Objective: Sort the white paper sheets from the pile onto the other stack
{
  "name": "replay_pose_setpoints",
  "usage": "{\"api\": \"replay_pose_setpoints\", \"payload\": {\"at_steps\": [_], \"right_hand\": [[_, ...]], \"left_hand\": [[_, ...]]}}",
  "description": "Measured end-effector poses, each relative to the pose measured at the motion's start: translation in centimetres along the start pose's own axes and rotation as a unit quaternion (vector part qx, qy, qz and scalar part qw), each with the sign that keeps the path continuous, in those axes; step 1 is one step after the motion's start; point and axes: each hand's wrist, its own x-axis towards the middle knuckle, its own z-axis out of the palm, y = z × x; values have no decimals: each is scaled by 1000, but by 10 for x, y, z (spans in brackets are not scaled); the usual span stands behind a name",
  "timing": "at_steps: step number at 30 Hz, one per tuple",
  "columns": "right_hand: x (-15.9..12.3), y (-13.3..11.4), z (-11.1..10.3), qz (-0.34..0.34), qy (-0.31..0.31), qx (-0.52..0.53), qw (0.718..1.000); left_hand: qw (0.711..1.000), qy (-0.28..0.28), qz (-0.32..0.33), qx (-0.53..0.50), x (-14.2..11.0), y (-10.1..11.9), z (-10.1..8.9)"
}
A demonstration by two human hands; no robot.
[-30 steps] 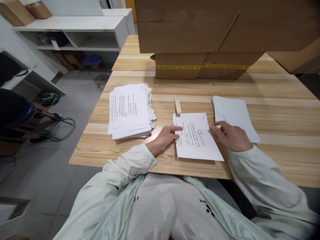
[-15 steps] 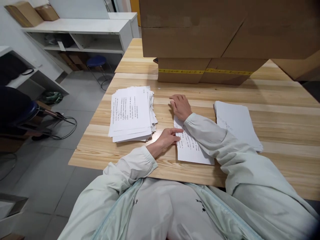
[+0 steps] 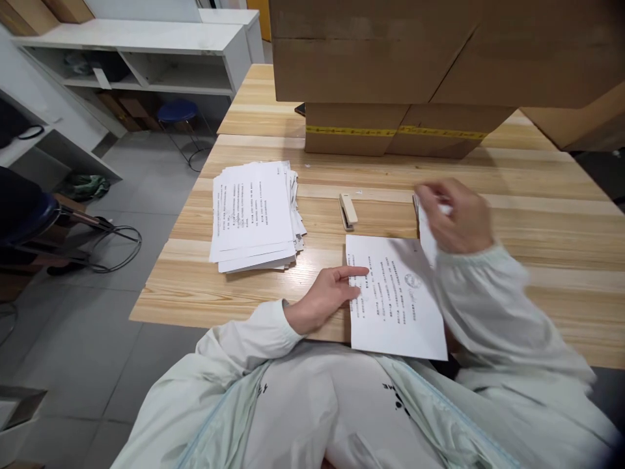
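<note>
My left hand (image 3: 323, 298) is at the left edge of a printed sheet of paper (image 3: 390, 319), thumb and forefinger lying over its edge. The sheet lies near the table's front edge and has lines of text and a round stamp mark. It may be more than one sheet; I cannot tell. My right hand (image 3: 456, 215), smeared by motion, is over the far left part of a stack of white paper (image 3: 426, 231), mostly hidden behind the hand and sleeve. A small cream stapler (image 3: 347, 212) lies just beyond the printed sheet, touched by neither hand.
A thick, uneven stack of printed papers (image 3: 251, 215) lies on the left of the wooden table (image 3: 176, 280). Large cardboard boxes (image 3: 371, 58) rise at the back. A dark flat object (image 3: 300, 109) sits beside them. Beyond the table are a blue stool (image 3: 177, 112) and white shelves (image 3: 146, 36).
My right hand has moved right, off the stapler area to the right stack, uncovering the stapler. The printed sheet and my left hand have shifted toward my body.
</note>
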Motion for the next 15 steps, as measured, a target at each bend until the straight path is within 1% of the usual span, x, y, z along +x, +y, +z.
{"api": "replay_pose_setpoints", "payload": {"at_steps": [1,2,3,4,5,6,7,8,10,12,13,15], "right_hand": [[-22,7,-24,62,10,-22,998],[-47,13,-44,132,-11,-15,991],[-71,18,-58,213,-39,19,976],[-95,20,-65,277,-64,77,956],[-116,20,-66,319,-88,144,933],[-134,17,-62,344,-95,198,913],[-148,13,-54,355,-81,230,902],[-158,6,-44,358,-59,247,899],[-163,-5,-24,354,-1,237,905],[-153,-8,-13,341,51,203,916],[-144,-3,-13,327,86,173,925],[-122,21,-22,287,174,93,938]], "left_hand": [[998,-4,42,43,-7,0,1],[992,3,91,92,-12,0,2],[980,18,141,140,-16,2,4],[965,38,189,180,-18,4,5],[949,57,229,210,-18,6,7],[936,68,259,230,-17,7,9],[928,71,276,240,-15,8,11],[926,67,283,241,-12,9,12],[930,56,282,229,-7,9,15],[939,47,269,208,-3,11,15],[943,46,265,195,-4,13,14],[944,57,272,178,-8,20,8]]}}
